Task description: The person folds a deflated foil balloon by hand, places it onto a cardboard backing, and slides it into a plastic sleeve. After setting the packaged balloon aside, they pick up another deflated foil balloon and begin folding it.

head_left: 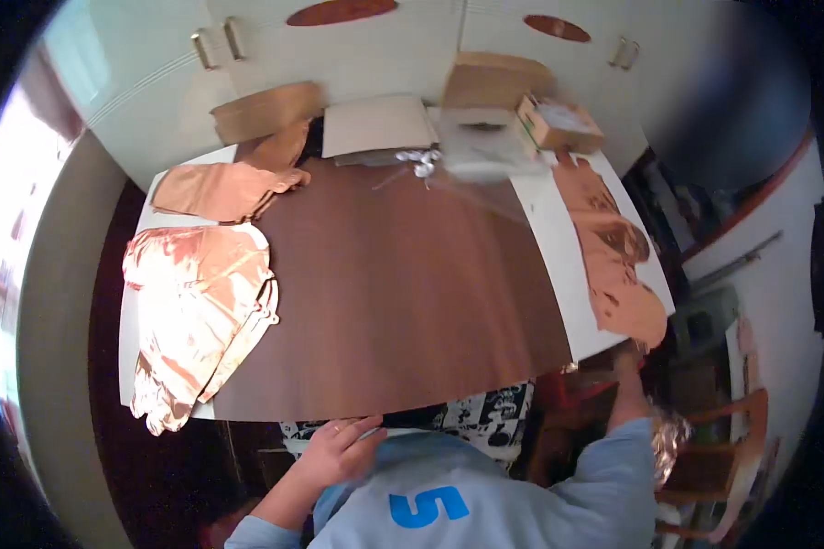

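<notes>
My left hand [341, 448] rests in front of my shirt at the table's near edge, its fingers lying flat with nothing seen in them. My right hand [628, 355] reaches down at the table's right front corner, just below a flat rose-gold foil balloon [645, 316]. Its fingers are blurred and partly hidden, so I cannot make out whether it holds anything. Crumpled shiny foil [670, 444] shows beside my right forearm. On the left side of the table lies a stack of shiny, deflated foil balloons [201, 311].
More flat foil balloons [215, 190] lie at the back left, by a brown cardboard piece [265, 112]. A pale flat box [375, 126], clear plastic bags [485, 151] and a small carton [560, 123] line the back. A wooden chair [751, 430] stands at the right.
</notes>
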`<state>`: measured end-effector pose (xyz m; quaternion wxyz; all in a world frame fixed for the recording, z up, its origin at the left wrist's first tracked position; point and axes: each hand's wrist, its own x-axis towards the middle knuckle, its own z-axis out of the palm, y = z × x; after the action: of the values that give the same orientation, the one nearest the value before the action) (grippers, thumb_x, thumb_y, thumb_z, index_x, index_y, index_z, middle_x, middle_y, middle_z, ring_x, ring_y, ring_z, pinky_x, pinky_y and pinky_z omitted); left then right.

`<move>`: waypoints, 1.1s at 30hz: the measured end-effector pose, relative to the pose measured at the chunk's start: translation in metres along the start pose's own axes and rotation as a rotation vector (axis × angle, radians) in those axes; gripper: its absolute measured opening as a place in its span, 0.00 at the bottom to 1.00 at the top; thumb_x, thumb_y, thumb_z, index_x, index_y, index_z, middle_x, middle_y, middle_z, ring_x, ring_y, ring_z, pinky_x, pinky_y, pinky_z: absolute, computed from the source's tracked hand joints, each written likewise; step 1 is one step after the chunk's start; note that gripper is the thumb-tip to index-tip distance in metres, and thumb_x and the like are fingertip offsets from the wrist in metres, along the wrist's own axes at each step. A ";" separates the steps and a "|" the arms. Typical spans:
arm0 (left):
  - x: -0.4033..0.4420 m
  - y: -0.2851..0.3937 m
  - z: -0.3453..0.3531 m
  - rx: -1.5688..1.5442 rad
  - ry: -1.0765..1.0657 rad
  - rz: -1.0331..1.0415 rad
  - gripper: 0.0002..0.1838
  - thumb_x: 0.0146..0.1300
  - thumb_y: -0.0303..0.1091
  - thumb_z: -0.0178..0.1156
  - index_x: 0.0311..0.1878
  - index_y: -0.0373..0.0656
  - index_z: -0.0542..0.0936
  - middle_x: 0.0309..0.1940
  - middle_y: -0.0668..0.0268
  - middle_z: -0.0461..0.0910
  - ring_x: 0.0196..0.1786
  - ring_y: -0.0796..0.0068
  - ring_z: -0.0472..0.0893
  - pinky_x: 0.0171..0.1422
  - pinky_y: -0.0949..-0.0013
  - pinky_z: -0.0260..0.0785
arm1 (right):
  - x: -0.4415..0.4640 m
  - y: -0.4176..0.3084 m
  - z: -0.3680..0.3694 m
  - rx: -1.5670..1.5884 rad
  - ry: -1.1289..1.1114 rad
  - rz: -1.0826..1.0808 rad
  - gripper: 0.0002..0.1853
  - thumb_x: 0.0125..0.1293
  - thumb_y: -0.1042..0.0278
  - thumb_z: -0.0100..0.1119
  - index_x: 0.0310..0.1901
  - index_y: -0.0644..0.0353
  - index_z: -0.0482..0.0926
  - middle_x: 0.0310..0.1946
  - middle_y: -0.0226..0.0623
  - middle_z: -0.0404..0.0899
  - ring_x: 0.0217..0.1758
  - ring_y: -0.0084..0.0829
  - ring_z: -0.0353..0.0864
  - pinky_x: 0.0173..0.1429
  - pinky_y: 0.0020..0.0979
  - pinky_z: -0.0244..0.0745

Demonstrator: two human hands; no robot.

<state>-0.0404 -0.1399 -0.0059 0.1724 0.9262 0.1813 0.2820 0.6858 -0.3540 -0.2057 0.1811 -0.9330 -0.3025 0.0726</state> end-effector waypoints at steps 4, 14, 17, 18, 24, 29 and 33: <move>-0.002 0.004 -0.021 0.028 0.085 -0.017 0.20 0.44 0.20 0.66 0.44 0.41 0.84 0.47 0.59 0.82 0.40 0.64 0.83 0.44 0.63 0.78 | -0.020 -0.060 0.008 -0.432 -0.259 0.068 0.18 0.64 0.63 0.57 0.53 0.62 0.80 0.44 0.45 0.86 0.45 0.40 0.84 0.52 0.39 0.76; -0.050 -0.074 -0.129 0.359 0.536 -0.809 0.10 0.58 0.23 0.66 0.43 0.39 0.82 0.45 0.55 0.80 0.48 0.58 0.81 0.49 0.63 0.75 | -0.179 -0.401 -0.142 -0.137 -1.290 -0.553 0.17 0.72 0.53 0.56 0.43 0.61 0.82 0.37 0.42 0.85 0.41 0.39 0.84 0.48 0.40 0.78; -0.058 -0.098 -0.132 0.382 0.459 -0.848 0.11 0.61 0.27 0.65 0.47 0.39 0.81 0.54 0.53 0.76 0.62 0.50 0.73 0.64 0.54 0.68 | -0.124 -0.450 -0.127 0.210 -0.477 -0.546 0.15 0.73 0.57 0.56 0.43 0.62 0.80 0.38 0.46 0.84 0.38 0.40 0.83 0.46 0.37 0.79; -0.056 -0.103 -0.129 0.428 0.422 -0.845 0.12 0.60 0.27 0.66 0.48 0.39 0.81 0.55 0.52 0.76 0.62 0.49 0.73 0.65 0.53 0.68 | -0.090 -0.474 -0.111 0.193 -0.273 -0.518 0.16 0.73 0.56 0.55 0.45 0.63 0.80 0.40 0.49 0.84 0.41 0.44 0.84 0.49 0.37 0.78; -0.063 -0.120 -0.103 0.360 0.413 -0.902 0.14 0.57 0.29 0.67 0.47 0.41 0.80 0.57 0.50 0.75 0.64 0.41 0.70 0.67 0.45 0.64 | 0.050 -0.591 -0.049 -0.212 -0.022 -0.214 0.28 0.68 0.45 0.52 0.57 0.61 0.79 0.59 0.52 0.78 0.64 0.49 0.77 0.68 0.48 0.68; -0.064 -0.119 -0.111 0.490 0.357 -0.821 0.14 0.57 0.31 0.66 0.47 0.42 0.80 0.57 0.49 0.74 0.64 0.38 0.70 0.67 0.43 0.64 | 0.115 -0.620 -0.015 -0.249 -0.068 -0.373 0.28 0.64 0.45 0.55 0.56 0.60 0.80 0.58 0.51 0.78 0.62 0.49 0.77 0.65 0.45 0.72; -0.047 -0.111 -0.122 0.503 0.294 -0.821 0.15 0.57 0.32 0.66 0.48 0.43 0.81 0.57 0.49 0.75 0.64 0.39 0.70 0.67 0.43 0.64 | 0.154 -0.613 -0.005 -0.214 -0.095 -0.537 0.28 0.64 0.46 0.57 0.57 0.60 0.79 0.59 0.52 0.78 0.62 0.49 0.77 0.67 0.46 0.71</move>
<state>-0.1746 -0.0367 0.0207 0.0133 0.7420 0.6152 0.2659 0.4814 0.1963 0.0289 0.0801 -0.8290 -0.5525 0.0332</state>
